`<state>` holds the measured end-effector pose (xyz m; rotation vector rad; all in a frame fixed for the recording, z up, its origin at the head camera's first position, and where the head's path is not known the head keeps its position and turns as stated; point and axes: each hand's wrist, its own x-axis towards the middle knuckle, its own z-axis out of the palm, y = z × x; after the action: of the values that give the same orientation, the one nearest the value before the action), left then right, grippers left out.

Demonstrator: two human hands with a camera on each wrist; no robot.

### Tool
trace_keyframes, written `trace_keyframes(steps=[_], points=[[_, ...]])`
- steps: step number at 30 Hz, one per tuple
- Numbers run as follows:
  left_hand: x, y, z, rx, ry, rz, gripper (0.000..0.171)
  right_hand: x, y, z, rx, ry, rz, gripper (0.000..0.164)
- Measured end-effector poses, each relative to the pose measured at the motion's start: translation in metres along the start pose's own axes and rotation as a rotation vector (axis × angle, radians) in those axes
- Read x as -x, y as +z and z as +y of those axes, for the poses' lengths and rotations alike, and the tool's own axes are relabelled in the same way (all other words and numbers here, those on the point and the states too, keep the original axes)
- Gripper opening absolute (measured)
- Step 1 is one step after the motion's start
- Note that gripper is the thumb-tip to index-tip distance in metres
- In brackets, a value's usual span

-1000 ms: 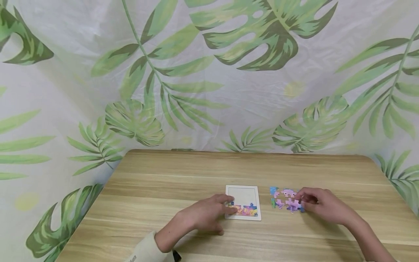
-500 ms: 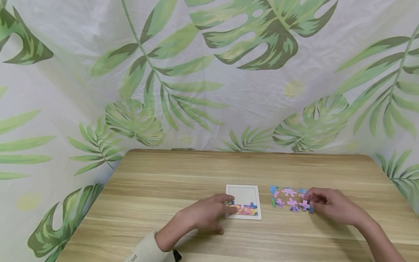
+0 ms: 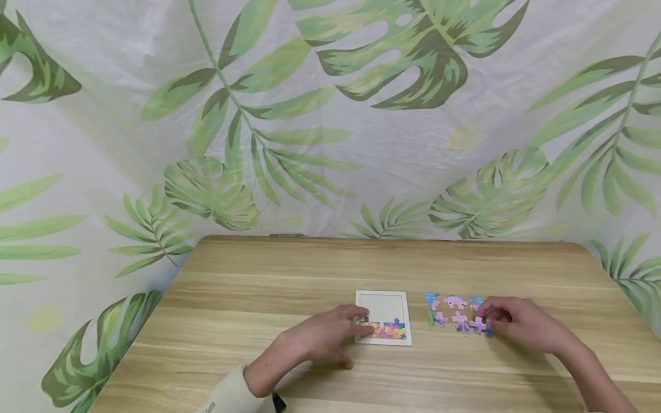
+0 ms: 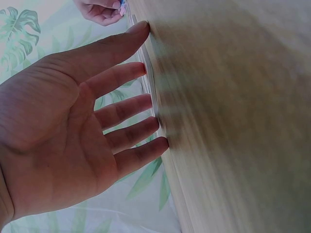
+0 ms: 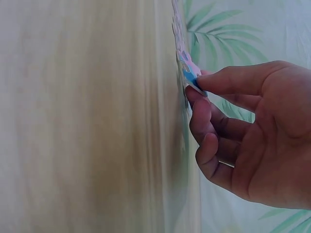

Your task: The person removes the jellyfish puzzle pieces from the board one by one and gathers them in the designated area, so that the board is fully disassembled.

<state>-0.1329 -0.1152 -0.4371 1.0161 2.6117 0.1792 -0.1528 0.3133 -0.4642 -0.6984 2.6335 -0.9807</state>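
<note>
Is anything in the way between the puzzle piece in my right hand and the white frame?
Yes: loose puzzle pieces lie on the table between the pinched piece and the white frame. Nothing taller shows there, so lifting over should work. Your left hand covers part of the frame's left edge.

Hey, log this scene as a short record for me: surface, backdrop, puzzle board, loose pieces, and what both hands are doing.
Surface: wood-grain table
Backdrop: leaf-print cloth
Puzzle board: white board, with joined pieces along its near edge and its far part bare
Loose pieces: colorful jigsaw pieces, right of the board, roughly in two rows
Left hand: left hand, fingertips resting at the board's left side
Right hand: right hand, pinching a pink-and-blue piece
</note>
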Motion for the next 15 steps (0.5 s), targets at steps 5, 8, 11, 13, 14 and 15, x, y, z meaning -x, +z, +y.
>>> trace_keyframes(steps=[5,8,11,13,14,15], points=[[0.0000,-0.0005,-0.0004,0.011,-0.005,-0.005,0.071,-0.0018,0.0018,-0.0032,0.007,0.010,0.009,0.015],[-0.0001,-0.0008,-0.0003,0.017,-0.007,-0.008,0.071,0.0002,-0.0012,-0.0039,0.015,0.034,0.013,0.014],[-0.0006,-0.0010,-0.0001,0.018,-0.007,-0.012,0.071,0.0018,-0.0043,-0.0030,0.029,0.049,0.016,0.012],[-0.0008,-0.0012,0.0000,0.018,-0.006,-0.015,0.072,0.0022,-0.0054,-0.0021,0.034,0.052,0.014,0.012],[-0.0009,-0.0012,0.0001,0.018,-0.006,-0.016,0.072,0.0022,-0.0056,-0.0019,0.039,0.053,0.014,0.012],[-0.0010,-0.0013,0.0001,0.017,-0.005,-0.016,0.072,0.0021,-0.0055,-0.0016,0.045,0.053,0.015,0.011]])
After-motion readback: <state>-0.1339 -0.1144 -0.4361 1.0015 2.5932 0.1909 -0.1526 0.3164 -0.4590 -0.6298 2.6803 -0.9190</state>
